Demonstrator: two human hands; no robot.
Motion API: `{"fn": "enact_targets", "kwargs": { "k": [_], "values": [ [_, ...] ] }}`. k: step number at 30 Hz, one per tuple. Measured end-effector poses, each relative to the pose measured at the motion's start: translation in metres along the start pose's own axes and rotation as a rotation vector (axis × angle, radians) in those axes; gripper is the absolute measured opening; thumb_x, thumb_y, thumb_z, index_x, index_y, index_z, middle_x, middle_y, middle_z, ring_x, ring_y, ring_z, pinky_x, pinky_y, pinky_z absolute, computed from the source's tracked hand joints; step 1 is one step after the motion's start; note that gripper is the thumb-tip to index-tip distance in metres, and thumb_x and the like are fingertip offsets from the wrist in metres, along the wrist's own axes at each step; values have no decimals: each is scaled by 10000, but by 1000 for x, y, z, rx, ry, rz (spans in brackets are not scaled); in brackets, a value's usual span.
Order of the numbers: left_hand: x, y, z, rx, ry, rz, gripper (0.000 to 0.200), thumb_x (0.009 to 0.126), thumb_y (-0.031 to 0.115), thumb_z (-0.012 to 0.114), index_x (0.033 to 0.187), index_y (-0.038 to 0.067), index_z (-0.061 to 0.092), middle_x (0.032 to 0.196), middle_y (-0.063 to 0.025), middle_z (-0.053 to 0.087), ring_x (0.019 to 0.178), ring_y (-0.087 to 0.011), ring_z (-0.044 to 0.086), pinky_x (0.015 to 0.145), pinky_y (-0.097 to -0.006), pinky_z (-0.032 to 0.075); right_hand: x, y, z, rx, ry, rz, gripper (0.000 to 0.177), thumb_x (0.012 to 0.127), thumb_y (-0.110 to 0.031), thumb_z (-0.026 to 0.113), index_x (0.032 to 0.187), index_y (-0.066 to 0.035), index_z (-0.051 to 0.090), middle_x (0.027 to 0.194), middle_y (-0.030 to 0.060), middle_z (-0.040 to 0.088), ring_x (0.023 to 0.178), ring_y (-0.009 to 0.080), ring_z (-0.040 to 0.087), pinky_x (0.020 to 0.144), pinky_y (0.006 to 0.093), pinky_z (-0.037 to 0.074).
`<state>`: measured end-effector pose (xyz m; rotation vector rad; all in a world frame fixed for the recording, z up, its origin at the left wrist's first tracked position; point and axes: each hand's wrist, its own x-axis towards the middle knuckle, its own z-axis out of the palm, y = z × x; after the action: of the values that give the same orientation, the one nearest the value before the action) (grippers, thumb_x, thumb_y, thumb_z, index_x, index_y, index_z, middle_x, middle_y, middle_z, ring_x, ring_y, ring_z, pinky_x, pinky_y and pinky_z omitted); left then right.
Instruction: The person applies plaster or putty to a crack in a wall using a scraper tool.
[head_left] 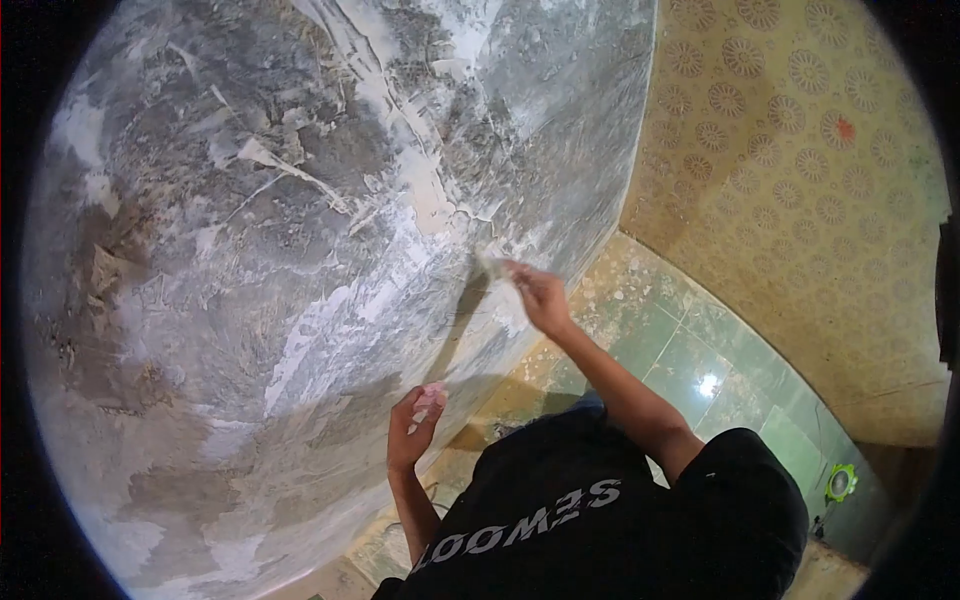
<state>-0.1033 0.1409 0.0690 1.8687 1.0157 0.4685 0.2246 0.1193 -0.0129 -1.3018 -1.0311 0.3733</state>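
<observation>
My right hand (540, 300) is closed on a small pale flat scraper (492, 264), smeared by motion. Its end is right at the grey plastered wall (340, 240), just below a whitish patch of filler (430, 195). Lower down, close to the wall, my left hand (408, 428) has its fingers curled round a pinkish-white crumpled lump (430, 400), partly hidden by the fingers. A pale filled crack runs down from the top of the wall to the patch.
To the right stands a yellowish wall (780, 200) with round flower patterns and a red spot. Green floor tiles (690, 370), splattered with pale residue, lie between the walls. A round green-rimmed object (841, 482) is at the lower right.
</observation>
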Motion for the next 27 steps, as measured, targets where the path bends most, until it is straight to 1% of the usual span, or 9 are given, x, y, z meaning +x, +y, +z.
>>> {"fn": "enact_targets", "kwargs": {
  "k": [2,6,11,12,13,16,20,25,27],
  "values": [
    [7,23,-4,6,-35,-32,271,989,205,672,1198,34,696,1078,-47,740,1004,-131,677,878,-279,514,11,35,-19,82,224,73,312,955,43,565,1256,59,644,1174,160,729,1107,162,647,948,297,496],
    [8,32,-8,65,49,-72,288,950,203,725,1192,48,698,1016,-28,739,913,-116,680,741,-281,514,57,44,-35,230,448,70,318,1029,-28,521,1321,61,611,1188,128,720,1110,106,600,953,265,473],
    [2,15,-6,-7,86,25,274,960,217,716,1164,34,704,1020,-24,741,926,-130,684,726,-293,519,31,44,25,8,433,80,331,1011,-73,570,1331,-46,647,1123,155,751,909,57,592,783,267,506],
    [2,9,-6,-22,72,-5,263,957,199,715,1157,28,705,1017,-31,744,920,-126,685,732,-285,516,18,20,24,-130,285,325,340,1002,-68,581,1333,-90,656,1091,180,753,845,50,568,724,277,500],
    [2,4,-6,-36,58,-37,251,955,182,714,1149,23,705,1015,-37,747,915,-122,685,738,-278,514,8,13,34,24,310,102,301,1016,-52,567,1296,13,654,1116,13,712,931,39,555,832,217,460],
    [7,2,-4,3,-42,-51,246,953,160,705,1161,29,704,998,-37,752,902,-111,686,744,-259,507,-10,16,30,118,112,76,322,973,1,578,1275,-50,679,1180,181,725,1068,199,697,907,309,520],
    [18,20,-8,177,-61,97,235,950,161,705,1158,53,711,978,-20,753,891,-97,684,701,-256,496,3,41,-8,181,300,174,435,967,114,436,1385,67,547,1228,87,692,1145,141,614,1009,281,464],
    [13,46,-10,144,38,-31,249,949,219,711,1162,89,717,986,-1,751,902,-89,679,639,-262,460,31,49,10,-69,344,34,385,1039,-11,503,1417,58,525,1224,65,687,1073,107,616,938,231,468],
    [12,40,-12,110,31,-38,256,949,229,710,1165,92,718,990,-1,750,906,-90,679,636,-259,454,16,25,29,-127,253,330,384,1032,-4,508,1413,0,559,1163,41,702,970,60,573,844,202,442]
  ]
}}
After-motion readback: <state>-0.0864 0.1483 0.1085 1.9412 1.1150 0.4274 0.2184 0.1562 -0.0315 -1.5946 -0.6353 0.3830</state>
